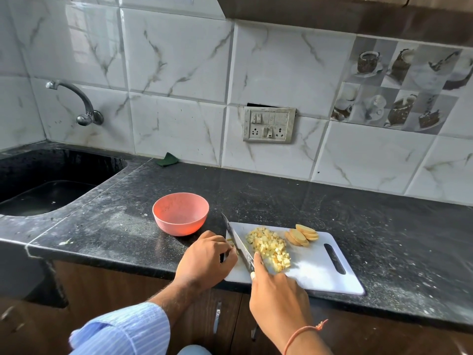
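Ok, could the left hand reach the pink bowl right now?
Probably yes. The bowl sits just beyond the left hand on the counter, nothing between them; the knife is on the hand's other side. It grips small pieces now.

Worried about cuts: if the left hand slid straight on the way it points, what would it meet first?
Likely the knife blade, held close beside the left hand by the right hand.
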`<state>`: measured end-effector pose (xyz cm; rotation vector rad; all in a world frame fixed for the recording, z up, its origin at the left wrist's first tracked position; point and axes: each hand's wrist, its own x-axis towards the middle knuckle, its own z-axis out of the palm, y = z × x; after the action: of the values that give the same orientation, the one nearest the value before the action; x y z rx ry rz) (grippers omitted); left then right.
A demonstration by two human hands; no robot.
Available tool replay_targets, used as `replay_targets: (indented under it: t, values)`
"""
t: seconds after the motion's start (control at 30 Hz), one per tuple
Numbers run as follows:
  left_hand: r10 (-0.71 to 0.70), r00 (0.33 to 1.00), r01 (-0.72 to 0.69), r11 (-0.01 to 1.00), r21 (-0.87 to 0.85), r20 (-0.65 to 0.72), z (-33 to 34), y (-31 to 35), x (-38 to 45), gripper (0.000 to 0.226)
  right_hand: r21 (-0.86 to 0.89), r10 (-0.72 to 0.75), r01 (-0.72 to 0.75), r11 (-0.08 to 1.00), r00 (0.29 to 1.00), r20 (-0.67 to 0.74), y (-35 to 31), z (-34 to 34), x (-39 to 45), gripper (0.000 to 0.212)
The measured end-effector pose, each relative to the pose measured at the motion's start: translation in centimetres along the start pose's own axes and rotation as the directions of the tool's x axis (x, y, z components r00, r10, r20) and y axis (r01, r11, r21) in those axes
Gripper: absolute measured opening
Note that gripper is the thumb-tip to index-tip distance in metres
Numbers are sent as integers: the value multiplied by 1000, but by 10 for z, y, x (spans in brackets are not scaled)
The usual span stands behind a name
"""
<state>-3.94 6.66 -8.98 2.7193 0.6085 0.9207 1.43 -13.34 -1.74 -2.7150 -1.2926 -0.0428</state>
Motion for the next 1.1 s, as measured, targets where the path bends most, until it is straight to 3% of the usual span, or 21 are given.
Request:
replay_targets:
  t: [0.37, 0.53, 0.73, 0.83, 1.03, 1.1]
  values:
    - [10, 1000, -10, 1000, 3, 5, 1, -2, 1, 39, -116, -5, 10, 993, 999, 50, -20, -1, 20, 68]
    - [3, 1000, -3, 1000, -5, 9, -3, 2, 1, 39, -58, -17, 20, 998, 999, 52, -4, 3, 1, 64]
    - [-5, 1000, 5, 1000, -9, 19, -5, 2, 0, 38, 206, 124, -126, 970, 992, 22, 10, 8, 0, 55]
    - [5, 1000, -4, 1000, -23, 18, -5, 3, 0, 36, 341, 126, -130, 931, 991, 35, 22, 16, 6, 53]
    - [26, 999, -25, 999, -46, 33, -2, -2, 0, 34, 588, 149, -107, 802, 989, -22, 65, 3, 23, 42]
    - [15, 1000, -13, 998, -68, 20, -1, -3, 0, 32, 693, 158, -94, 715, 987, -28, 77, 0, 35, 40]
